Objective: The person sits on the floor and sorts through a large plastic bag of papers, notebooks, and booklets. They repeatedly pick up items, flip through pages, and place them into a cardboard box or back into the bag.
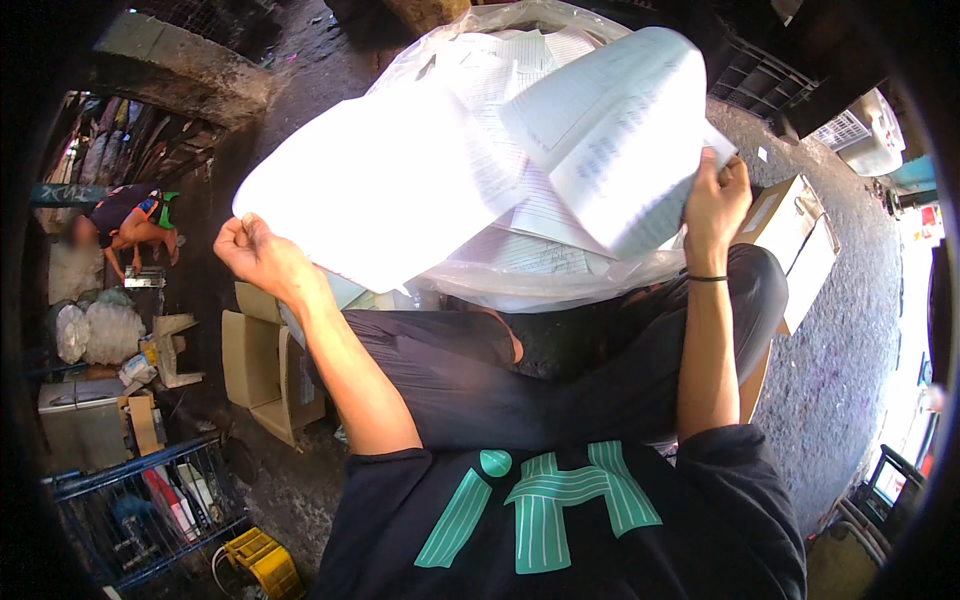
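My left hand [258, 248] pinches the lower left corner of a large white paper sheet [360, 190], glaring bright in the sunlight. At the right, my right hand [718, 205] grips a second curved stack of printed pages [635, 130]. Beneath both lies a big clear plastic bag [560, 285] full of loose lined and written papers [530, 215], in front of my crossed legs [430, 355].
An open cardboard box [255, 360] stands left of me, another box [790, 230] at right. A person [140, 220] crouches far left near plastic bundles [110, 335]. A blue metal rack [110, 480] and yellow crate [260, 555] sit lower left; concrete ledge [170, 75] behind.
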`<action>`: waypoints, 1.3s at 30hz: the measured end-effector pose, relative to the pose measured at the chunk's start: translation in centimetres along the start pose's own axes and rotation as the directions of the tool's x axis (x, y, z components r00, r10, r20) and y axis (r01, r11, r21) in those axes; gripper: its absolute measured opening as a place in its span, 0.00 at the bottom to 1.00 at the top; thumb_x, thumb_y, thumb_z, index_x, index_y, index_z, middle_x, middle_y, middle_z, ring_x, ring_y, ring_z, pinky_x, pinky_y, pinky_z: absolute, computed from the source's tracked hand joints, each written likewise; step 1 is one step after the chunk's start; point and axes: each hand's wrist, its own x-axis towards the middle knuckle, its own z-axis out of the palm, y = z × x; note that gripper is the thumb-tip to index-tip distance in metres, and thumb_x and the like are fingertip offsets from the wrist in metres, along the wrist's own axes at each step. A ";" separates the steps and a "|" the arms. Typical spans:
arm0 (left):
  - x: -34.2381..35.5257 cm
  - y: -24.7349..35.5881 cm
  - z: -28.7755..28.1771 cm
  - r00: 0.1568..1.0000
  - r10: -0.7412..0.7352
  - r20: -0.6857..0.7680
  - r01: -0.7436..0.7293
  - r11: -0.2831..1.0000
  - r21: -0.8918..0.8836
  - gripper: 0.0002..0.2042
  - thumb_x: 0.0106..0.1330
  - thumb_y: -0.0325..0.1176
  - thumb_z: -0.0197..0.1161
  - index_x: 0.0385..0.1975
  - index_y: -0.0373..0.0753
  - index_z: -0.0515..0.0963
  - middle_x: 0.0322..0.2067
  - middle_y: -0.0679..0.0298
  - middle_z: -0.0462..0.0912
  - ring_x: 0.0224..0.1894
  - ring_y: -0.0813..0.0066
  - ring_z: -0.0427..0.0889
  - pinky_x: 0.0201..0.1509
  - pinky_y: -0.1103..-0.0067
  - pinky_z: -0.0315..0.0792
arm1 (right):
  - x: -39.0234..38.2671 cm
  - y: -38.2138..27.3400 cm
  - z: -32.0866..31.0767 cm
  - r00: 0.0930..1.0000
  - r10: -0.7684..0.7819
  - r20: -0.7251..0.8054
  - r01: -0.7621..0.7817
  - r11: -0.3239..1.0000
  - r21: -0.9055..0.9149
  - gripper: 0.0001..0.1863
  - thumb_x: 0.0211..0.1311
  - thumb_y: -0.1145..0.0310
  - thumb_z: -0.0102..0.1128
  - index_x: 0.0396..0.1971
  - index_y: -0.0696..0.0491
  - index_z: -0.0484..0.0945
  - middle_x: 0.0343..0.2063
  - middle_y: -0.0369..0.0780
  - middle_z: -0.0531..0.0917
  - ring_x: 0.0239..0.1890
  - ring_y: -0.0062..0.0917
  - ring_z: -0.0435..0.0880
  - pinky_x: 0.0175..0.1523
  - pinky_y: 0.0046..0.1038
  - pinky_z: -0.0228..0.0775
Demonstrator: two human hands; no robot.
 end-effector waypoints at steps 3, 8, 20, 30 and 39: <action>-3.1 3.3 1.9 0.963 0.268 0.001 -0.267 0.961 0.074 0.07 0.79 0.26 0.54 0.47 0.32 0.65 0.39 0.58 0.73 0.32 0.77 0.73 0.38 0.80 0.69 | -3.8 -2.0 1.4 0.986 0.012 0.167 0.006 0.995 -0.102 0.20 0.69 0.72 0.66 0.57 0.58 0.73 0.43 0.50 0.88 0.40 0.34 0.88 0.47 0.36 0.78; -8.2 6.0 4.3 0.663 0.728 0.174 -0.712 0.686 -0.152 0.06 0.76 0.21 0.55 0.48 0.33 0.69 0.35 0.56 0.77 0.34 0.64 0.78 0.43 0.67 0.76 | -5.7 -2.1 2.9 0.949 -0.150 0.278 0.228 0.935 -0.271 0.22 0.64 0.77 0.63 0.58 0.54 0.73 0.43 0.54 0.83 0.46 0.51 0.84 0.56 0.44 0.74; -12.7 6.2 4.4 0.387 0.020 0.922 -0.704 0.653 0.281 0.23 0.71 0.41 0.67 0.63 0.42 0.77 0.73 0.48 0.63 0.78 0.46 0.57 0.75 0.37 0.50 | -4.9 -1.3 1.2 0.820 -0.254 0.513 0.565 0.501 -0.656 0.46 0.55 0.41 0.74 0.69 0.52 0.71 0.67 0.63 0.67 0.69 0.61 0.66 0.69 0.62 0.59; -6.1 2.8 1.9 0.773 -0.187 0.606 -0.325 0.704 0.631 0.33 0.67 0.40 0.72 0.70 0.40 0.66 0.69 0.36 0.63 0.68 0.33 0.70 0.65 0.46 0.73 | -10.7 -1.8 6.0 0.083 -0.289 0.954 0.527 0.825 0.204 0.29 0.62 0.60 0.73 0.61 0.54 0.79 0.65 0.56 0.76 0.65 0.42 0.79 0.64 0.46 0.75; -7.5 3.9 1.5 0.763 -0.088 0.640 -0.399 0.714 0.575 0.33 0.67 0.37 0.73 0.69 0.37 0.66 0.68 0.37 0.65 0.69 0.35 0.68 0.67 0.48 0.70 | -0.9 -0.2 4.4 0.825 -0.216 0.523 0.562 0.420 -0.713 0.46 0.52 0.54 0.79 0.68 0.54 0.67 0.65 0.56 0.71 0.67 0.54 0.69 0.66 0.55 0.67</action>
